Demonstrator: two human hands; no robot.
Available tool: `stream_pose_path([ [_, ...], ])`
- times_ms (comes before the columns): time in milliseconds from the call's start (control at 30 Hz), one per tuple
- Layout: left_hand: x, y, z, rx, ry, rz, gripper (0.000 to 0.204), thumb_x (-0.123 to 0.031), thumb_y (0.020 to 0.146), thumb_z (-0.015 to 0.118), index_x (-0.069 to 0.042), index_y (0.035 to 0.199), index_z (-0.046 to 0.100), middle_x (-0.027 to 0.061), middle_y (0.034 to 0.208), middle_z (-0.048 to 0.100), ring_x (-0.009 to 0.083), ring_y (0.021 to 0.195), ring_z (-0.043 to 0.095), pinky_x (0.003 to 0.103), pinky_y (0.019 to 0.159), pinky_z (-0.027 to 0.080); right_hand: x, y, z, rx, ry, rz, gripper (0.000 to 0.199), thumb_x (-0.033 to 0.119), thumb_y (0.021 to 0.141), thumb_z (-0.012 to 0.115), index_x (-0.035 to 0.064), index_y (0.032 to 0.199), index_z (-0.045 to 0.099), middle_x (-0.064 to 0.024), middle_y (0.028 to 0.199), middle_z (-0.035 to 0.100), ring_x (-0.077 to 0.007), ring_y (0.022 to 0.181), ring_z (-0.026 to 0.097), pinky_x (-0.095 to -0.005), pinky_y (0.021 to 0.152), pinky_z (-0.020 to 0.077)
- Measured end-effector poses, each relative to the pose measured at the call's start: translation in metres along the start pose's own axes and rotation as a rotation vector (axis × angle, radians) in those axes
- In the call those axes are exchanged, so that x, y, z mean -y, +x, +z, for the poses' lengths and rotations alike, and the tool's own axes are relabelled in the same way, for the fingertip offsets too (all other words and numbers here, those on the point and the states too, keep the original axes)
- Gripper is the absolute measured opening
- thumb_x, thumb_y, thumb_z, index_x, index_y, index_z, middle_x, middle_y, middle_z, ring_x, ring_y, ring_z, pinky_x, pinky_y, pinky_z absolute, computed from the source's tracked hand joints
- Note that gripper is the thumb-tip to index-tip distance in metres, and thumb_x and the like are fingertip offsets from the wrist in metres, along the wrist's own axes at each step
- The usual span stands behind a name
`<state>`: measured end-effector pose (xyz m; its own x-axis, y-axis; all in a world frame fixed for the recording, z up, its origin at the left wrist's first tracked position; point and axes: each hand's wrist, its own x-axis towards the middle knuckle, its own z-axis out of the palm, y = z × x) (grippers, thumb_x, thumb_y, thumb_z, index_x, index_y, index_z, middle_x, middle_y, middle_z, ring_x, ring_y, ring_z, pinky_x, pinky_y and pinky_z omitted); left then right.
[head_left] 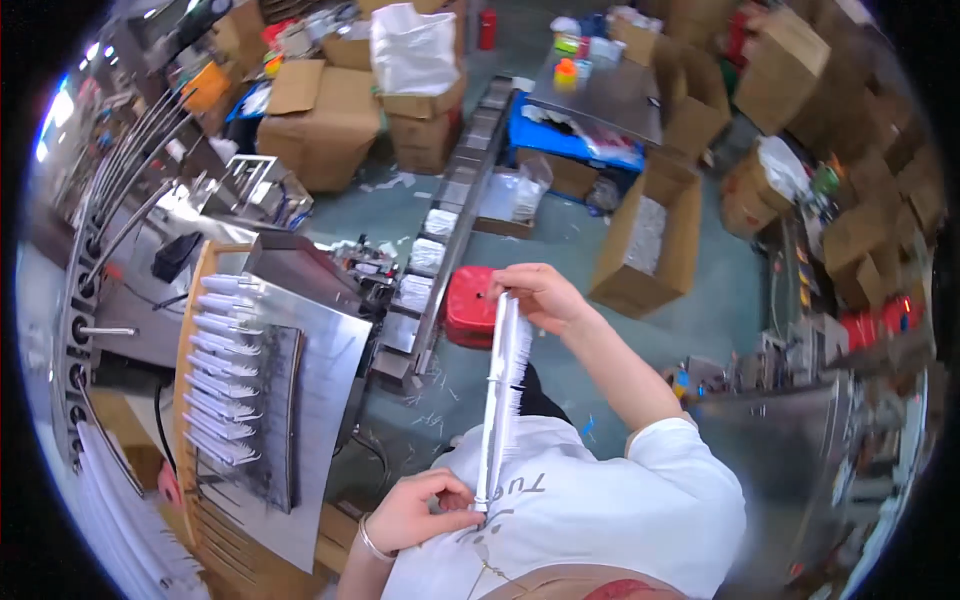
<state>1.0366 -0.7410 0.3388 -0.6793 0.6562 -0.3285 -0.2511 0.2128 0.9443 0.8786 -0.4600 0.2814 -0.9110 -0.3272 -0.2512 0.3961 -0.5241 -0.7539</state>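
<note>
I hold a long white strip (503, 385) with a fringe of thin white pieces along one side, upright in front of my white shirt. My right hand (541, 294) grips its top end. My left hand (425, 511), a bracelet on its wrist, pinches its bottom end near my chest. To my left lies a metal plate (325, 345) on a wooden frame, with a row of several white pen-like pieces (222, 370) laid side by side along its left edge.
A red stool (470, 305) stands below the strip, beside a narrow conveyor (450, 215) carrying white packs. Cardboard boxes (645, 245) crowd the green floor. A metal machine (150, 240) sits at the left, a steel cabinet (790, 450) at the right.
</note>
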Motion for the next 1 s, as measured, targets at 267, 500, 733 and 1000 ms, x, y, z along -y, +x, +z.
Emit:
stream_pose_path([
  [267, -0.053, 0.122, 0.004, -0.131, 0.327, 0.106, 0.013, -0.005, 0.067, 0.075, 0.000, 0.071, 0.064, 0.0050, 0.066, 0.057, 0.0109, 0.062, 0.054, 0.023, 0.057, 0.042, 0.056, 0.118, -0.087, 0.066, 0.012, -0.001, 0.011, 0.010, 0.079, 0.063, -0.0012, 0.079, 0.064, -0.0093, 0.074, 0.063, -0.0167, 0.069, 0.060, -0.0284, 0.064, 0.0474],
  [500, -0.084, 0.187, -0.006, -0.244, -0.041, -0.045, 0.015, 0.005, 0.069, 0.070, -0.001, 0.069, 0.055, -0.0006, 0.069, 0.045, 0.0044, 0.059, 0.043, 0.017, 0.052, 0.033, 0.105, 0.158, -0.115, -0.034, 0.095, 0.020, 0.011, 0.008, 0.079, 0.062, -0.0017, 0.074, 0.064, -0.0095, 0.070, 0.063, -0.0152, 0.067, 0.060, -0.0258, 0.063, 0.0464],
  [733, -0.100, 0.196, -0.044, -0.242, 0.153, -0.072, 0.013, 0.003, 0.069, 0.069, 0.002, 0.071, 0.057, 0.0007, 0.070, 0.047, 0.0057, 0.060, 0.044, 0.019, 0.051, 0.033, 0.109, 0.208, -0.102, 0.047, 0.053, -0.024, 0.012, 0.009, 0.080, 0.062, -0.0017, 0.076, 0.064, -0.0091, 0.072, 0.063, -0.0154, 0.070, 0.060, -0.0261, 0.067, 0.0457],
  [1000, -0.128, 0.203, -0.069, -0.433, 0.056, -0.077, 0.010, 0.000, 0.071, 0.069, 0.001, 0.073, 0.060, 0.0019, 0.071, 0.050, 0.0078, 0.060, 0.046, 0.021, 0.054, 0.036, 0.138, 0.258, -0.069, 0.118, -0.036, 0.004, 0.013, 0.012, 0.079, 0.063, -0.0002, 0.075, 0.064, -0.0085, 0.073, 0.063, -0.0142, 0.067, 0.057, -0.0261, 0.064, 0.0445],
])
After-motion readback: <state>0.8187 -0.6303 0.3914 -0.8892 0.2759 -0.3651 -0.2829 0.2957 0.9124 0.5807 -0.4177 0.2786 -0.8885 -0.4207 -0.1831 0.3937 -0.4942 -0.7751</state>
